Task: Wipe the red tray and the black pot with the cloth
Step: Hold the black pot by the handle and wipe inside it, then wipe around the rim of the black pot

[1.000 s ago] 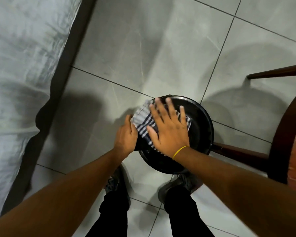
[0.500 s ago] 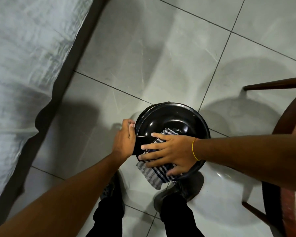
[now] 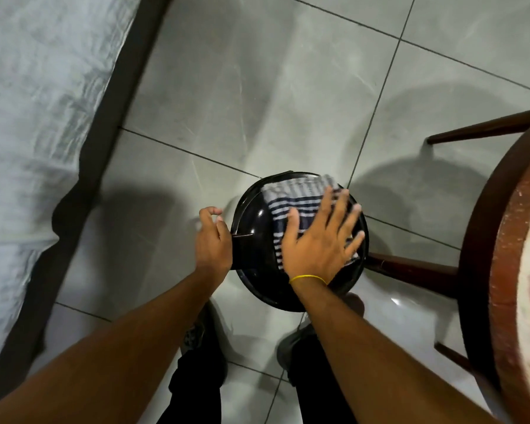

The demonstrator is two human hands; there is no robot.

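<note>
The black pot (image 3: 254,240) is held above the tiled floor, round and glossy. My left hand (image 3: 211,240) grips its short handle on the left side. A striped blue-and-white cloth (image 3: 291,197) lies across the pot's far half. My right hand (image 3: 318,240), with a yellow band on the wrist, presses flat on the cloth with fingers spread. The red tray is not clearly in view.
A dark wooden round table or stool (image 3: 502,270) with slanted legs stands at the right, one leg (image 3: 410,267) close beside the pot. A bed with a pale sheet (image 3: 28,117) fills the left. My feet in dark shoes (image 3: 196,335) stand below the pot.
My right hand has swept the cloth from the pot's near edge up to its far side, fingers now pointing away. The left hand keeps hold of the handle.
</note>
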